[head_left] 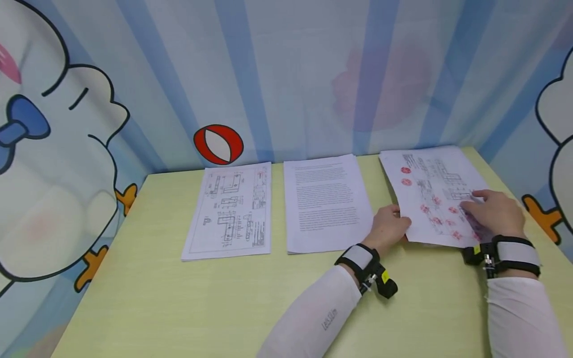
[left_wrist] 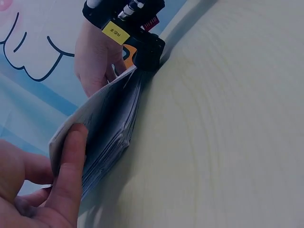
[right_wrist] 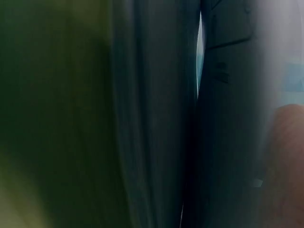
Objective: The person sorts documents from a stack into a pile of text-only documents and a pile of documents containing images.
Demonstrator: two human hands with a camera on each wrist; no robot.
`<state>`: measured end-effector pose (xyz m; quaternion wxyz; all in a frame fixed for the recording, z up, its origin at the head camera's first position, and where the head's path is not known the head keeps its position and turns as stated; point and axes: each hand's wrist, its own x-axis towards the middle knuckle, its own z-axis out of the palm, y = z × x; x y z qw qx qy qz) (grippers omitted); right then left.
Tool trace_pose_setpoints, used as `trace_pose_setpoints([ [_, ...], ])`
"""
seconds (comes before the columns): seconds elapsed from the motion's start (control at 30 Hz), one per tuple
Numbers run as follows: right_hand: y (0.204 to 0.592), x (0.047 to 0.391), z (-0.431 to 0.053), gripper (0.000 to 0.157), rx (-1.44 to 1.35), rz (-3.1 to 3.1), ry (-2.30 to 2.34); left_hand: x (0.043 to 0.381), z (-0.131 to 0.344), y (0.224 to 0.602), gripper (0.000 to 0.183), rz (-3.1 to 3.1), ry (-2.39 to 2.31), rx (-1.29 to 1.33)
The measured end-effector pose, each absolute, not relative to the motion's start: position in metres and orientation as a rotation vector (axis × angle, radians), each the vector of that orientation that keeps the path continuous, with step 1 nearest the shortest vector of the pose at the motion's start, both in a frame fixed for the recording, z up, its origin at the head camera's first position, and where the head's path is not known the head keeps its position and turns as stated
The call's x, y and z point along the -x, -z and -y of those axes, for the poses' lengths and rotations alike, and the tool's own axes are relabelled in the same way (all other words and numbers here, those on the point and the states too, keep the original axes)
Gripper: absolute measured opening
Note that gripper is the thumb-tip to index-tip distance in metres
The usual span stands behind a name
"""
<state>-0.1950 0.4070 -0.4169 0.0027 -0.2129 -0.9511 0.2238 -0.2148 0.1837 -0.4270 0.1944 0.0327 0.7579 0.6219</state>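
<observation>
White paper lies in three stacks on the pale yellow tabletop [head_left: 201,303] in the head view. One, the white stack of line drawings [head_left: 197,243], is at the left; one, the white stack of printed text [head_left: 309,241], is in the middle; one, the white stack of drawings with red marks [head_left: 414,199], is at the right. Your two hands are both at this third stack. Your left hand [head_left: 386,229] pinches its near left edge, thumb on the printed face. Your right hand [head_left: 499,214] lies over its right side, thumb and a finger on the print; you cannot tell whether its other fingers grip the edge. You wear two white sleeves [head_left: 309,313] and two black-and-white wrist straps [head_left: 518,251]. Behind, one blue striped curtain [head_left: 309,74] carries one red-and-white ball print [head_left: 218,144].

In the left wrist view, your left thumb and fingers pinch the raised upper paper, with a dark gap between it and the layers beneath. Your right hand is at the far end.

In the right wrist view, dark and blurred, you see the paper edges, one narrow bright slit and one out-of-focus fingertip at the right.
</observation>
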Motion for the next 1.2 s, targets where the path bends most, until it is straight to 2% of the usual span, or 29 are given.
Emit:
trace_pose_setpoints([
  [0.33,0.42,0.204,-0.403,0.081,0.422,3.072,-0.729,0.216,-0.167,0.422,0.027,-2.191,-1.764,0.02],
  [0.47,0.419,0.209,-0.399,0.088,0.296,3.143,-0.816,0.22,-0.165,0.421,0.022,-2.123,-1.789,0.09],
  [0.67,0.421,0.21,-0.396,0.088,0.205,3.224,-0.839,0.227,-0.17,0.434,0.018,-1.99,-1.847,0.03],
  [0.87,0.422,0.216,-0.393,0.088,0.115,3.242,-0.797,0.233,-0.166,0.437,0.028,-2.014,-1.889,0.127],
  [1.2,0.42,0.217,-0.388,0.094,0.244,3.145,-0.978,0.239,-0.14,0.441,0.028,-1.923,-2.015,0.151],
])
